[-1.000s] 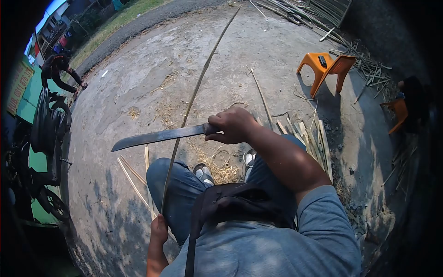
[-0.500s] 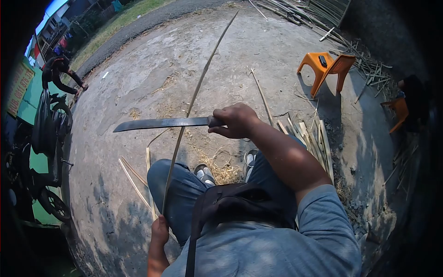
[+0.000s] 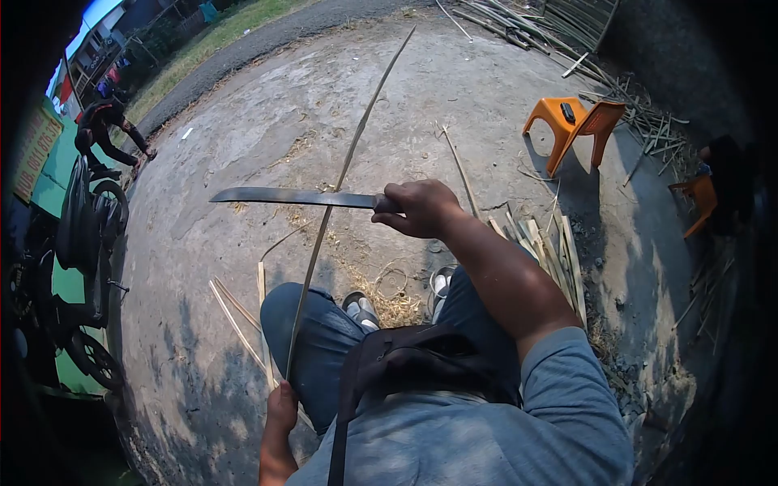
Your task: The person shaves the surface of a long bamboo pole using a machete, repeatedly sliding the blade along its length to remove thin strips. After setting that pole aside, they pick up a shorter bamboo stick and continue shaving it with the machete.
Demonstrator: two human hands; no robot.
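My right hand [image 3: 421, 208] is closed around the handle of a machete [image 3: 284, 196], whose long blade points left. The blade lies across a long, thin bamboo strip [image 3: 356, 138], crossing it about midway. Down by my left knee, my left hand [image 3: 282, 407] grips the near end of that strip. From there the strip runs up past my leg and away over the ground, narrowing at its far tip. Pale split strips [image 3: 235, 324] lie on the ground just beyond my left hand.
Beside my right leg lies a bundle of split bamboo [image 3: 559, 259]. An orange chair [image 3: 559, 121] with a dark object on it stands at the right. More bamboo [image 3: 527, 32] is piled behind. Motorcycles [image 3: 89, 243] and a bending person [image 3: 105, 134] are at left; shavings [image 3: 397, 306] lie between my feet.
The machete in my right hand has shifted slightly up and to the right along the strip, its blade tilting a little. My left hand stays about where it was.
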